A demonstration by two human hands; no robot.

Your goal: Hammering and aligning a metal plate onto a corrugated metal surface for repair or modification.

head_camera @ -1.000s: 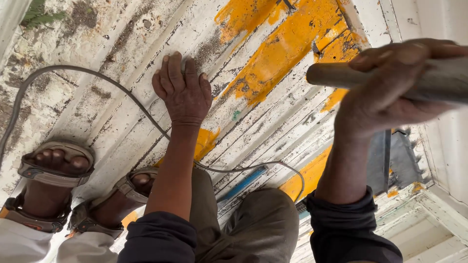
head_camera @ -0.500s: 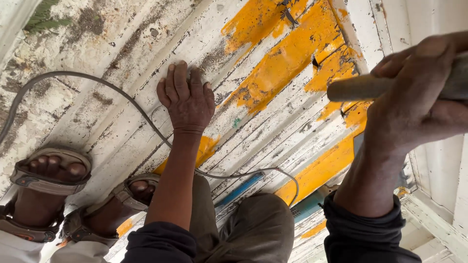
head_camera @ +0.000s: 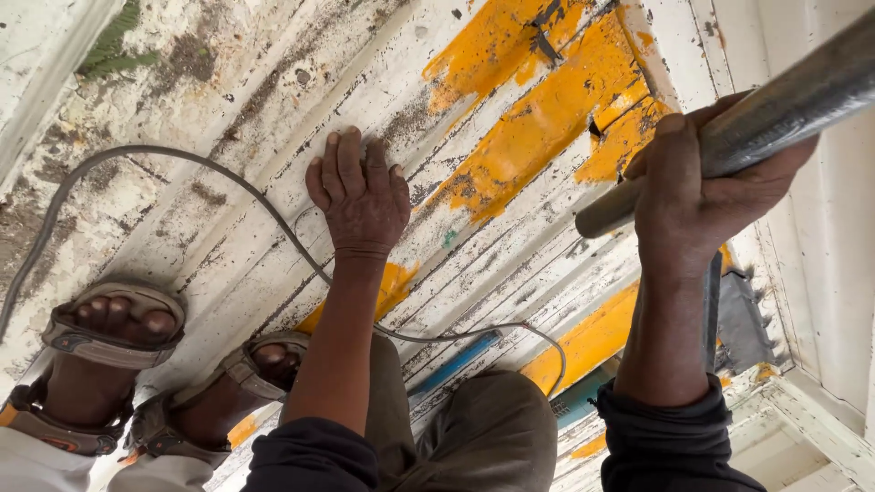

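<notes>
Gripping a metal pipe [head_camera: 766,109], left hand [head_camera: 363,196] flat on planks [head_camera: 228,228].

Cable [head_camera: 228,173] on boards [head_camera: 510,82], left of pipe [head_camera: 775,100]

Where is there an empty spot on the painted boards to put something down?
Bare boards lie above the left hand, between the grey cable and the orange paint. Another free strip runs between the left hand and the right hand, which grips a metal rod. It is crowded at the bottom left, by the sandalled feet.
</notes>
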